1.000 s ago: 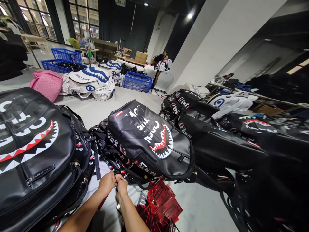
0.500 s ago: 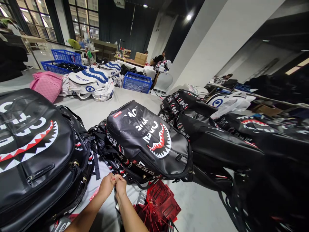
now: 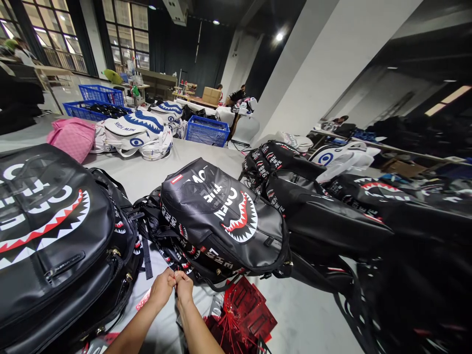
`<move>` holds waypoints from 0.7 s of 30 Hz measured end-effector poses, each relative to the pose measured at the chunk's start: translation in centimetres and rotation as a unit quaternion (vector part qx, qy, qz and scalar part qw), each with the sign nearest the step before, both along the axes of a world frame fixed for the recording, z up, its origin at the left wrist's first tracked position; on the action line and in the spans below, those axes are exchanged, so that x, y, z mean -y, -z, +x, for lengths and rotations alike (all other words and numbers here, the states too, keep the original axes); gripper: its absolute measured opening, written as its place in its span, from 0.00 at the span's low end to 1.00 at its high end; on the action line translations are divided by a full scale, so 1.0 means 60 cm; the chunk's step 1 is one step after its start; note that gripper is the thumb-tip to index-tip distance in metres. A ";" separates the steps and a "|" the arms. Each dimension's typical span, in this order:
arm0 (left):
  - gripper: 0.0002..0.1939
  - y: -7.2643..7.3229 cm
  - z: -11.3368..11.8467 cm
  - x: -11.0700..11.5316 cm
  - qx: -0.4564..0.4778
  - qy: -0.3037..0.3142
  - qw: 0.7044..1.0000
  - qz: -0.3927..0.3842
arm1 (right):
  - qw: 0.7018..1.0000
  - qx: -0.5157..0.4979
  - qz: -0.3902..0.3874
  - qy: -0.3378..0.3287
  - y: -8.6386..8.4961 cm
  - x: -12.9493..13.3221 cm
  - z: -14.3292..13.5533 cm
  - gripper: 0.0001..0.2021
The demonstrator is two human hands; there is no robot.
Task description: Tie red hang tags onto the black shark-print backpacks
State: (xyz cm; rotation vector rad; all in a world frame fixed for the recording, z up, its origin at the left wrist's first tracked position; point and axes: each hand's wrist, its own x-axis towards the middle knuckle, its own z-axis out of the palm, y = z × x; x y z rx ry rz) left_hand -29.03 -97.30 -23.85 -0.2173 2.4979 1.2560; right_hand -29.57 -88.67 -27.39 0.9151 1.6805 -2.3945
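A black backpack (image 3: 221, 216) with a red and white shark mouth lies on the grey table (image 3: 155, 167) in front of me. My left hand (image 3: 161, 288) and my right hand (image 3: 183, 289) meet at its near lower edge. Both pinch something small there; it is too small to name, perhaps a strap end or a zip pull. A pile of red tags (image 3: 243, 314) lies just right of my right forearm.
A larger black shark backpack (image 3: 51, 236) fills the left. More black backpacks (image 3: 324, 216) lie to the right. White shark bags (image 3: 136, 132), a pink bag (image 3: 72, 137) and blue crates (image 3: 206, 130) stand further back. People sit at a far table.
The view has tilted slightly, so everything sits a little lower in frame. My hands stay together at the backpack's edge with hardly any movement.
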 end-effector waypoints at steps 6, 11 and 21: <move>0.05 -0.023 -0.002 -0.002 0.007 -0.003 0.996 -0.087 | 0.998 0.011 -0.057 0.003 0.000 -0.003 0.002 0.10; 0.08 -0.022 0.000 -0.009 -0.009 0.012 0.998 -0.068 | 0.997 0.027 -0.071 -0.003 -0.003 -0.005 0.005 0.10; 0.07 -0.013 0.000 -0.007 -0.016 0.008 0.999 -0.036 | 0.991 0.048 -0.127 0.018 -0.024 -0.003 0.006 0.10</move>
